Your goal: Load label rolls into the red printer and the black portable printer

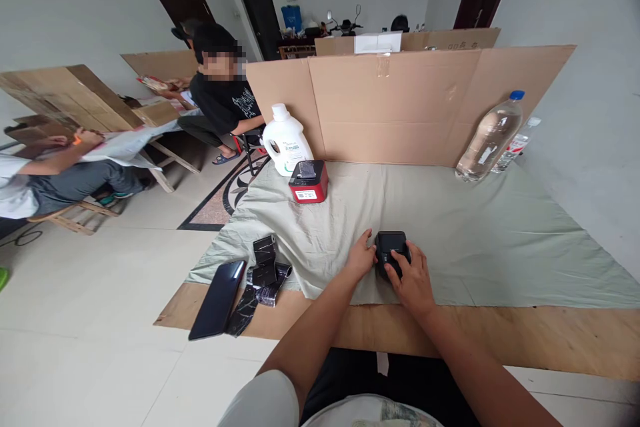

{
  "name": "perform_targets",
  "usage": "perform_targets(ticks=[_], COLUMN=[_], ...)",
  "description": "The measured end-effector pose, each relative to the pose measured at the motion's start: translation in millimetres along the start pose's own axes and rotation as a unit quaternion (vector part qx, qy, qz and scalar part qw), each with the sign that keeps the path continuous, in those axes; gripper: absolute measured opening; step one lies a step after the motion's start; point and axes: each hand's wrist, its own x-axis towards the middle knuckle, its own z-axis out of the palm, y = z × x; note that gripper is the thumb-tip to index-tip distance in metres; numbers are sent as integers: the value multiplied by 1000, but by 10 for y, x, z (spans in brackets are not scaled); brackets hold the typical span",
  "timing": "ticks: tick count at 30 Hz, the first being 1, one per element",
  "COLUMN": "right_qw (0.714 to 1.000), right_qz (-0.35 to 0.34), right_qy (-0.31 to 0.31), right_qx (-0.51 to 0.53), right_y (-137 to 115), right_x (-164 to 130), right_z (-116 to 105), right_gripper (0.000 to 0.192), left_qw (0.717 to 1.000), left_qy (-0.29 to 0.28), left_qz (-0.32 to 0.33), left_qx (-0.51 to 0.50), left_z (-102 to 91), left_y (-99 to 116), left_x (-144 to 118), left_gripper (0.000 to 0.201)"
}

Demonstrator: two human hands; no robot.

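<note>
A small black box-shaped device (391, 240), its exact kind unclear, rests on the cloth in front of me. My right hand (413, 273) holds it from the right, with fingers over its top and side. On the left, my left hand (361, 257) is beside the device, index finger stretched out and fingertips at its edge. Farther back stands a red and black box-shaped device (310, 190) with a white label, close to a white detergent jug (287, 137). Black marble-patterned strips (265, 273) lie curled at the left, next to a dark phone or tablet (218, 300).
A cardboard panel (390, 110) stands along the table's back. Two water bottles, a large blue-capped one (490, 137) and a smaller one (517, 145), stand at the back right. Wrinkled green cloth (500, 240) covers the wooden tabletop (550, 340). Other people sit at the left.
</note>
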Motion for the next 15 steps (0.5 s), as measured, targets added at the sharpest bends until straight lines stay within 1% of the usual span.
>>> perform_targets(ticks=[2,5,7,9,12,15], right_qw=[999,994,988,983,980,979], right_qz=[7,42,61,74,91,97], right_qy=[-10,-14,-11,-18,-39,-36], right_qx=[43,103,141,167,175,175], right_y=[89,233,299,327,317,292], right_x=[127,216,186,116,15,-25], right_z=[21,120,204,260,263,218], right_gripper=[28,27,40,53,57,57], left_qw=[999,997,997,998,997,996], left_qy=[-7,-9,-10,-15,-44,-63], left_qz=[-30,-53,-49,-32,-15,-23], left_qx=[-43,-58,-61,-60,-55,-59], left_z=[90,142,138,121,92,72], left_y=[-8,-38,-61,-82,-99,-99], left_x=[56,73,64,59,64,78], left_gripper=[59,56,55,54,54,55])
